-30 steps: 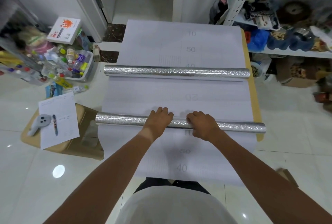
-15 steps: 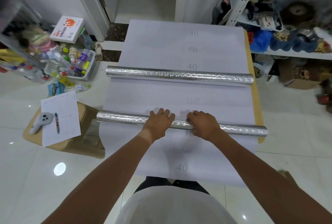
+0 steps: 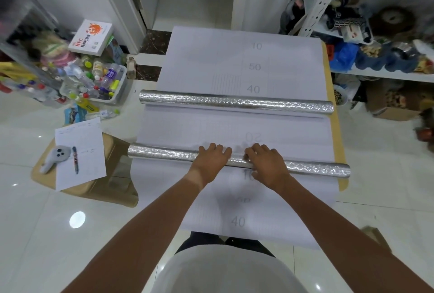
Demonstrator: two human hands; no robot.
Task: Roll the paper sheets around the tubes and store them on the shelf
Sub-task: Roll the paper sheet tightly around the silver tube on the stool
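Two silver foil-covered tubes lie across white paper sheets [image 3: 187, 128] printed with faint numbers, on a tan table [image 3: 338, 151]. The far tube [image 3: 234, 102] lies free in the middle of the paper. Both of my hands are on the near tube [image 3: 162, 154], close together at its middle. My left hand [image 3: 211, 162] and my right hand [image 3: 267, 167] each have their fingers curled over the tube's far side. The paper hangs over the table's near edge towards me.
A white metal shelf [image 3: 385, 74] packed with clutter stands at the right. At the left are a bin of bottles [image 3: 98, 83] and a cardboard box [image 3: 112, 151] carrying a sheet, a pen and a grey gadget. An open doorway lies beyond the table.
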